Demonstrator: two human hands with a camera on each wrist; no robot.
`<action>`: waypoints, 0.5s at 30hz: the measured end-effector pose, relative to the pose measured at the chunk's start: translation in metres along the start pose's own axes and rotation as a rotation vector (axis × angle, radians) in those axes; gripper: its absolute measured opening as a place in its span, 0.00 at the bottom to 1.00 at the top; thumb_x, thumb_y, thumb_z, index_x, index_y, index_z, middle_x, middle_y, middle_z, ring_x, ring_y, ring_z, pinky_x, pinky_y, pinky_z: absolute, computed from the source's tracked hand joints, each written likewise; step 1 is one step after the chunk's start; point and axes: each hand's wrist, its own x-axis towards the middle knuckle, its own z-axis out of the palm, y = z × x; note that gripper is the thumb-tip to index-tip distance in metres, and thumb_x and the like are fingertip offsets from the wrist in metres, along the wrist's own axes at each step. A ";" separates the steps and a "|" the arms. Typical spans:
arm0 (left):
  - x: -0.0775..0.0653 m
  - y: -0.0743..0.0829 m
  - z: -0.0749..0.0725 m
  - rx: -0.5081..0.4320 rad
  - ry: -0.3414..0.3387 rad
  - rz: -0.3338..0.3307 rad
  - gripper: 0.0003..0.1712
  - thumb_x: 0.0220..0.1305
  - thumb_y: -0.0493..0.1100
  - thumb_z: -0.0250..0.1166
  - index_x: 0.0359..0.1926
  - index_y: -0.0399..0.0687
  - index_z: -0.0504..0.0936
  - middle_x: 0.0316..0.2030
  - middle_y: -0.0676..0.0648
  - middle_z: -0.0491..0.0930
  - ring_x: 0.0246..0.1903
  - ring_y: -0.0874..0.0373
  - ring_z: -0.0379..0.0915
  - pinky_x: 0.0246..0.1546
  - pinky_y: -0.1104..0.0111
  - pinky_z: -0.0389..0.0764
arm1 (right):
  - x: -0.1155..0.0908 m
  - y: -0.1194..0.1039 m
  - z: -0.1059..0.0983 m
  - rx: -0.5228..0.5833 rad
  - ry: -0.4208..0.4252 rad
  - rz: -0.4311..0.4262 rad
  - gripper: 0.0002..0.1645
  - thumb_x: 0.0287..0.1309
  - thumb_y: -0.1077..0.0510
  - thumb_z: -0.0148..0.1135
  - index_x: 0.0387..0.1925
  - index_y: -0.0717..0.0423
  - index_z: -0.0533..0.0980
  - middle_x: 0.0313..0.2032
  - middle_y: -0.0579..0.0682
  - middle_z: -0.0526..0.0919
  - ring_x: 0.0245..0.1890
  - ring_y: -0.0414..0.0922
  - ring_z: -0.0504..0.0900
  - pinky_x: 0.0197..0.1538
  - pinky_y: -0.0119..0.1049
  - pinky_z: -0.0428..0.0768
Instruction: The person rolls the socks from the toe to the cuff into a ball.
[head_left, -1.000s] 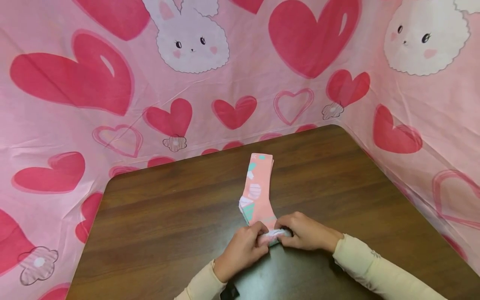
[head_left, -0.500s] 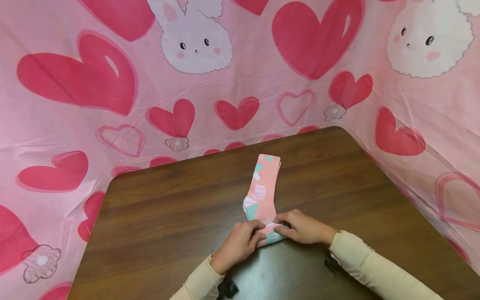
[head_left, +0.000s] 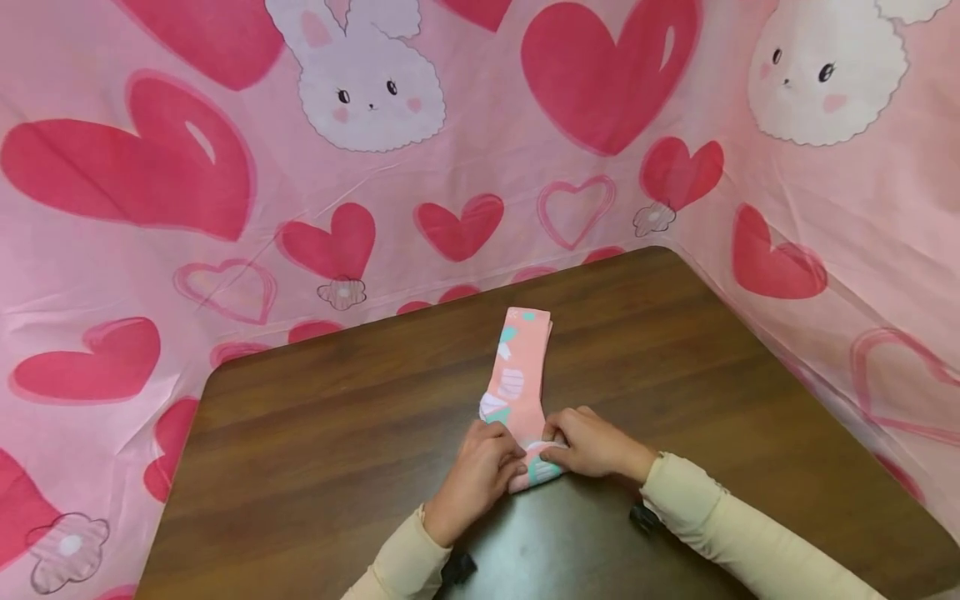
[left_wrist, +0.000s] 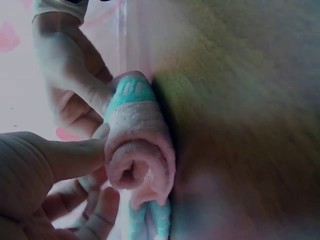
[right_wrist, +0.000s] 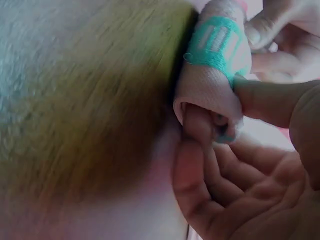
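The place looks like a fabric-screened corner, with creased pink heart-and-rabbit-print fabric (head_left: 480, 158) hanging behind a wood-grain table (head_left: 337, 433).

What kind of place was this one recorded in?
Probably a makeshift, draped corner indoors, though the pictures don't settle what room. Creased pink sheeting printed with hearts and bunnies covers two sides, a dark wood-look table sits against it, and partly rolled pink socks lie there.
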 end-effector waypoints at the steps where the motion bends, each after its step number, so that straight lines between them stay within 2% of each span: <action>1: 0.001 0.001 0.000 -0.008 -0.004 0.011 0.06 0.50 0.35 0.77 0.29 0.48 0.88 0.29 0.55 0.79 0.34 0.58 0.72 0.41 0.69 0.73 | 0.000 -0.001 0.000 -0.018 0.013 0.013 0.09 0.58 0.57 0.71 0.29 0.50 0.77 0.18 0.38 0.72 0.19 0.35 0.68 0.25 0.32 0.69; 5: 0.006 0.003 -0.003 -0.012 -0.050 0.051 0.10 0.51 0.28 0.73 0.27 0.49 0.88 0.27 0.57 0.79 0.31 0.62 0.73 0.37 0.74 0.75 | 0.000 -0.005 0.004 -0.134 0.099 -0.030 0.15 0.53 0.59 0.75 0.30 0.51 0.72 0.25 0.40 0.69 0.26 0.38 0.67 0.30 0.33 0.69; 10: 0.009 0.005 -0.010 0.057 -0.129 0.133 0.07 0.49 0.33 0.77 0.26 0.48 0.88 0.26 0.56 0.78 0.29 0.62 0.74 0.34 0.77 0.75 | -0.001 -0.011 0.012 -0.283 0.206 -0.193 0.16 0.50 0.67 0.73 0.24 0.49 0.72 0.26 0.39 0.68 0.29 0.40 0.67 0.31 0.32 0.70; 15: 0.007 0.007 -0.014 0.189 -0.175 0.233 0.07 0.52 0.38 0.76 0.23 0.51 0.86 0.27 0.56 0.77 0.28 0.62 0.73 0.31 0.76 0.74 | -0.006 -0.014 0.014 -0.385 0.206 -0.313 0.13 0.54 0.68 0.69 0.23 0.50 0.75 0.25 0.38 0.70 0.28 0.38 0.69 0.30 0.30 0.72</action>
